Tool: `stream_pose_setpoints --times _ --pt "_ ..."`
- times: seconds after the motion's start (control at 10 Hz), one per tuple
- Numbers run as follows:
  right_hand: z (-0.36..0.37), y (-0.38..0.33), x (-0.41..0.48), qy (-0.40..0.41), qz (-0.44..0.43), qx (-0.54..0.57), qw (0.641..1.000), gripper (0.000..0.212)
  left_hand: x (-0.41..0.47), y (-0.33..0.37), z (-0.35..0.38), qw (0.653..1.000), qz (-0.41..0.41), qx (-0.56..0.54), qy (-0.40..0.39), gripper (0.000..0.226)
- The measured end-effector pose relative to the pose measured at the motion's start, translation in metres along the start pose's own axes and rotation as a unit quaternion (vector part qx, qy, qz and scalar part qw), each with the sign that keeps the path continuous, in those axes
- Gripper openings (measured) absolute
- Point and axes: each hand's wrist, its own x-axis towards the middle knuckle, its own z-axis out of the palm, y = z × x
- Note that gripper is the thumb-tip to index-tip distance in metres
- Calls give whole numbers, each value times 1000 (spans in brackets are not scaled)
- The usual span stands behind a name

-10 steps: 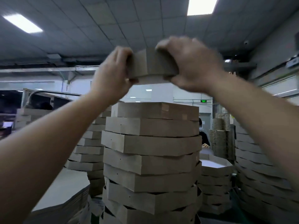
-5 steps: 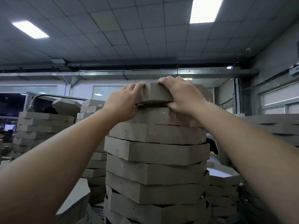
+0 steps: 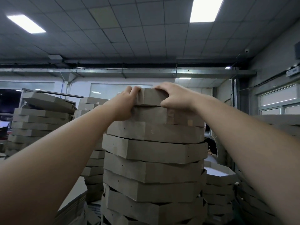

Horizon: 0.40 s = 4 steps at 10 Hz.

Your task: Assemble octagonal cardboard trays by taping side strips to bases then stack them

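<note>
The top tray [image 3: 151,98] sits between the two hands on the tall stack [image 3: 154,151]. The left hand [image 3: 125,103] curls its fingers over the tray's near-left wall. The right hand [image 3: 174,97] grips the rim, thumb on the side wall. More stacks [image 3: 39,120] of flat-sided grey-brown cardboard stand beyond the left hand.

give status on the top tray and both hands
Left hand and right hand both grip top tray. Tray down on the stack. Layers below sit skewed, nothing blocking.
</note>
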Motion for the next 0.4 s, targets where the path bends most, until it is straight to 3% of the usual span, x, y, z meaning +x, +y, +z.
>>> stream_pose_setpoints --times 0.2,0.3,0.4 --pt "8 -2 -9 29 -11 -75 997 68 -16 1 2 999 -14 -36 -7 98" --pt "10 -4 -20 44 -11 -84 995 72 -26 14 -5 998 -23 -62 13 93" --pt "4 -14 -51 141 -36 2 989 58 -55 32 -21 982 30 -122 139 69"
